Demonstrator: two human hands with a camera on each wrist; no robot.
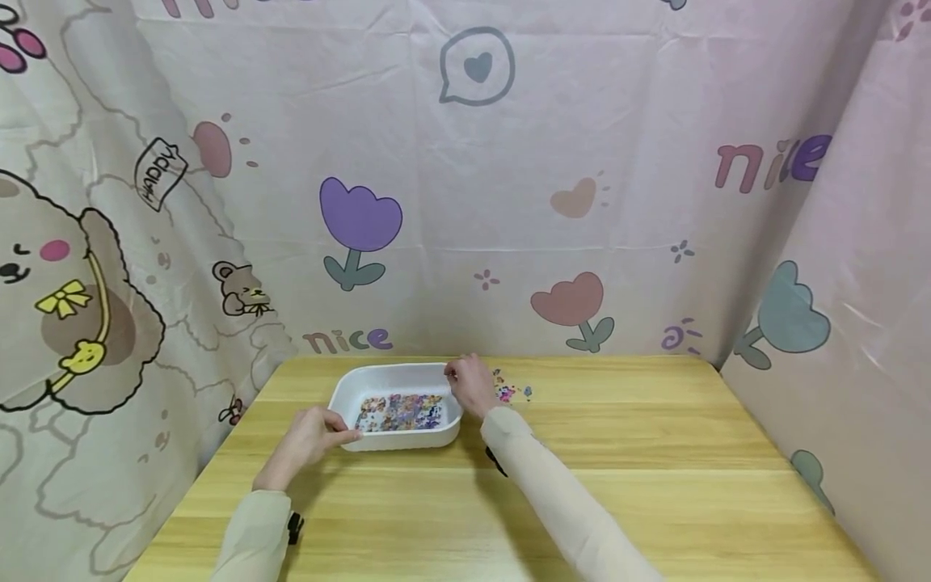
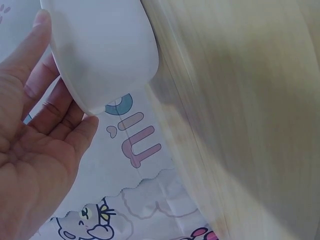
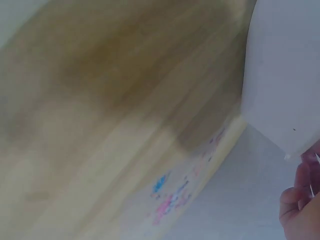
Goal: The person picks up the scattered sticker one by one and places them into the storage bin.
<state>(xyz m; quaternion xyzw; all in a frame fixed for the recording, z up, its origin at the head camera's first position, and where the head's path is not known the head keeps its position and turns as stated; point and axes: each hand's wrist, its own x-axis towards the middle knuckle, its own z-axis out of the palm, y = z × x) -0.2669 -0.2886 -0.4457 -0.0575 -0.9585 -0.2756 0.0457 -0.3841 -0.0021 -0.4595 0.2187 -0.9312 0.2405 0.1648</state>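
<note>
A white rectangular plastic basin [image 1: 407, 440] with rounded corners is at the back left of the wooden table. Inside its floor, small multicoloured pieces [image 1: 407, 411] form a patch. My left hand [image 1: 309, 436] pinches the rim at the near left corner; in the left wrist view its thumb [image 2: 42, 25] and fingers spread along that rim. At the far right corner, my right hand [image 1: 473, 384] holds the rim with curled fingers, partly out of frame in the right wrist view. Beside the right hand lie more small colourful pieces [image 1: 509, 393], partly hidden behind it.
The wooden table [image 1: 625, 485] stretches to the right and toward me. A printed curtain [image 1: 465, 202] with flowers and bears hangs along the back and both sides, close against the table edges. Each forearm wears a dark wrist strap [image 1: 294, 528].
</note>
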